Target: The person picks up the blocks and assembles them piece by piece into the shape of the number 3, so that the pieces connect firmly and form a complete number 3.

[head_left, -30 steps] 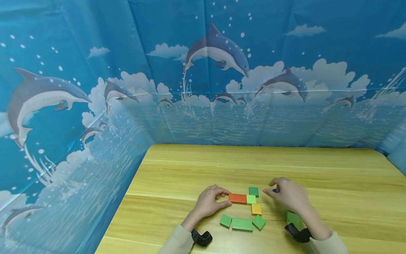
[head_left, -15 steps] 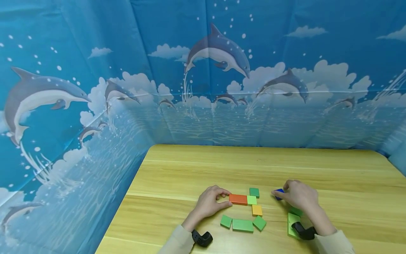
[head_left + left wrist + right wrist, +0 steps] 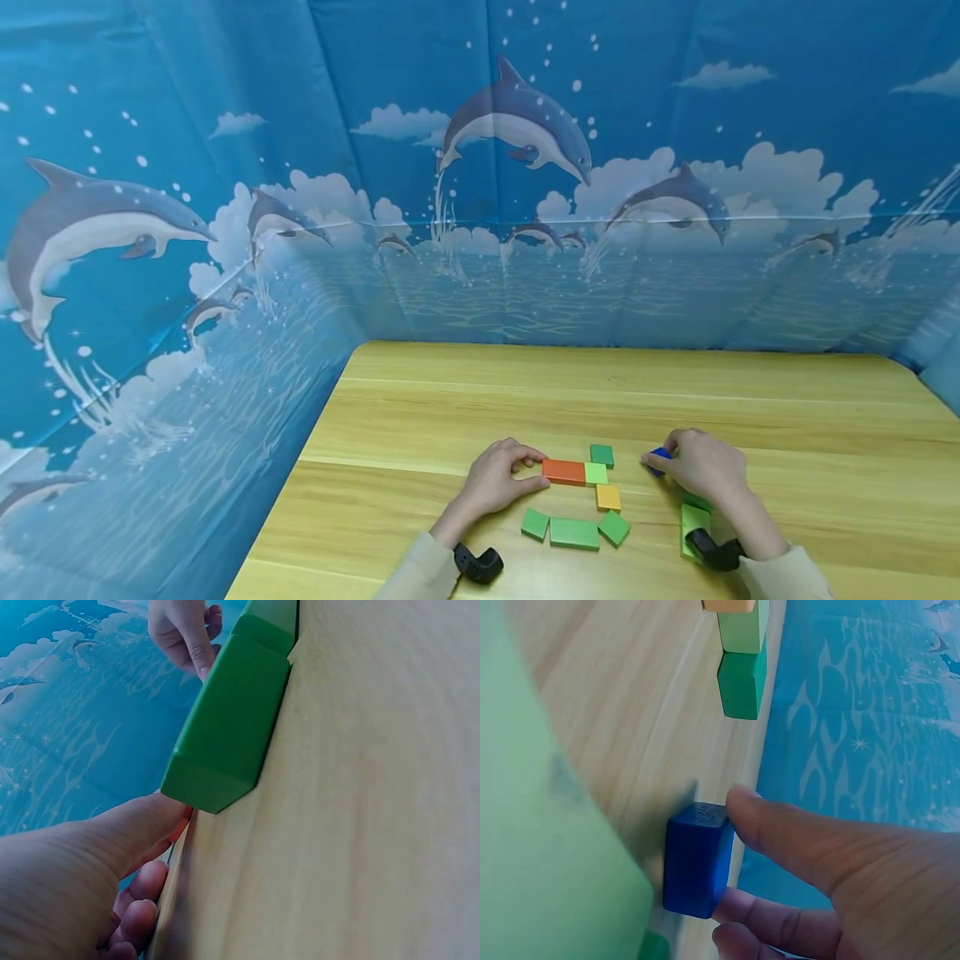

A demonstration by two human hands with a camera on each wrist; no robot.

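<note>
In the head view my left hand [image 3: 495, 479] pinches the left end of a long red block [image 3: 564, 472] between thumb and index finger. A light green block [image 3: 596, 473] touches the red one's right end. My right hand [image 3: 705, 467] pinches a small blue block [image 3: 697, 862]. The right wrist view shows the thumb at one end of it and a fingertip at the other. A dark green block [image 3: 602, 455] stands behind the light green block, and a yellow block [image 3: 608, 497] in front of it.
Nearer me, a long green block [image 3: 574, 533] lies between two tilted green squares [image 3: 535, 523]. More green blocks [image 3: 694, 525] lie beneath my right wrist, partly hidden. The wooden table [image 3: 450, 392] ends at a blue dolphin-print curtain [image 3: 465, 275].
My right hand has shifted right and closed its thumb and fingers on the blue block, which shows more clearly now. The left hand stays at the red block.
</note>
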